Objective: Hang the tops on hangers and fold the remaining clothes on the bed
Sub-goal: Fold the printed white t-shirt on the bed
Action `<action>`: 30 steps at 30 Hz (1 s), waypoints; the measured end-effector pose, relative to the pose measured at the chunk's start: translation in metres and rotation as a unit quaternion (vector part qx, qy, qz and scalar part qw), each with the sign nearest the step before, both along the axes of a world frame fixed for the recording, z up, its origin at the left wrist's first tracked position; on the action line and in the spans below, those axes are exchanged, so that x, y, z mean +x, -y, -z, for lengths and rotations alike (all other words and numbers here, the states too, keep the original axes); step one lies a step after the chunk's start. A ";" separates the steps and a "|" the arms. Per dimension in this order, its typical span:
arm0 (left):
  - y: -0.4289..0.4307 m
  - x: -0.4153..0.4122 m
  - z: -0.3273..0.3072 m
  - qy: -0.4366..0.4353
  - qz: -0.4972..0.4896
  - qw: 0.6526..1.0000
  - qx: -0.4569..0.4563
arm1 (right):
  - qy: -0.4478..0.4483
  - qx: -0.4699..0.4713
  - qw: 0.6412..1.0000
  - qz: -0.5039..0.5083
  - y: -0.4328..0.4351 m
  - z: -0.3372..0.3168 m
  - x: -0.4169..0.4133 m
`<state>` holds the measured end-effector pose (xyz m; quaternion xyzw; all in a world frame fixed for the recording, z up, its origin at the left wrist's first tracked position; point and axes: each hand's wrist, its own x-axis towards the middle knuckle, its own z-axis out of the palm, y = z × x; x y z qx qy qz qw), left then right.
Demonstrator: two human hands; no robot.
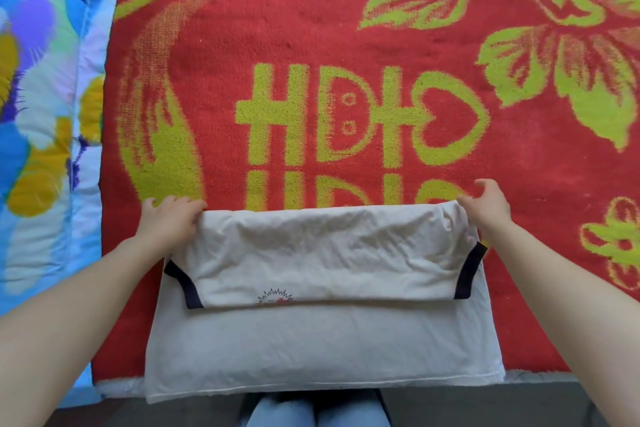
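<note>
White top (311,340) lies flat on the red blanket (311,45) of the bed, at the near side, its near hem slightly overhanging the blanket's border. The far half is turned over toward the near side, so dark sleeve trim (183,284) shows at both ends of the flap; judged as a fold in half to shorten the garment. Left hand (169,222) sits on the far-left corner of the fold, fingers (180,206) curled over the crease and gripping cloth, probably to keep the crease straight. Right hand (486,206) is at the far-right corner, thumb side touching the cloth, fingers (485,185) loosely curled and lifted; cannot tell whether it pinches the corner or is free of it. The hands are well apart, one per corner, which looks like squaring the fold line. Hard to make out: a small spiky print (275,297) is half tucked under the flap's edge, its design unreadable, and the neckline is hidden inside the fold. The blanket's lettering is partly covered by the top. Flowered bedding (41,114) at left is cut off by the frame. No hangers in view. Blue-trousered knees (311,412) just show at the near edge.
</note>
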<state>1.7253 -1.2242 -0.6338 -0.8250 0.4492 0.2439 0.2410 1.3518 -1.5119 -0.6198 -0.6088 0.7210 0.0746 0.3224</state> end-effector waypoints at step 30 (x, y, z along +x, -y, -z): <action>0.020 0.067 -0.046 -0.072 -0.034 0.984 -0.162 | -0.150 -0.086 0.886 -0.431 0.035 -0.034 0.022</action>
